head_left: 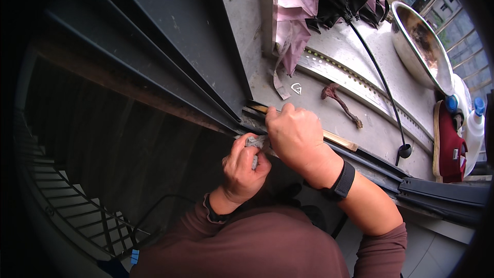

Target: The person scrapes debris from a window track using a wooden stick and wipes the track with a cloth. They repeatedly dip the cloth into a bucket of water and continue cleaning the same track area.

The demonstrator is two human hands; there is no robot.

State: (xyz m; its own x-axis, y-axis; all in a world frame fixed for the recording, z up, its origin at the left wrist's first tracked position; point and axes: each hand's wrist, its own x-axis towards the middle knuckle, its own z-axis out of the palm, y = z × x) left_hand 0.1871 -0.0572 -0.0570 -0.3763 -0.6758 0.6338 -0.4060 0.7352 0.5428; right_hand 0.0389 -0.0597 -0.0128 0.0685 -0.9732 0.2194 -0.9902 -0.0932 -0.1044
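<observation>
Crumpled grey cloth [256,141] is bunched in my left hand [245,166], at the near edge of the dark sliding-window track [362,168]. My right hand [295,131] is closed around a flat wooden stick [339,140], which lies along the track. One end of the stick sticks out past my wrist side, and its tip shows beyond my knuckles near the dark sash frame [227,96]. The two hands are close together, and the cloth reaches toward my right palm. How the cloth meets the stick is hidden.
Beyond the track, the sill holds a dried brown stalk [341,106], a perforated metal strip [347,81] and a pink umbrella [297,4] with a black shaft. A stained metal basin [420,46], a red shoe [449,146] and plastic bottles [475,127] stand at the right, by window bars.
</observation>
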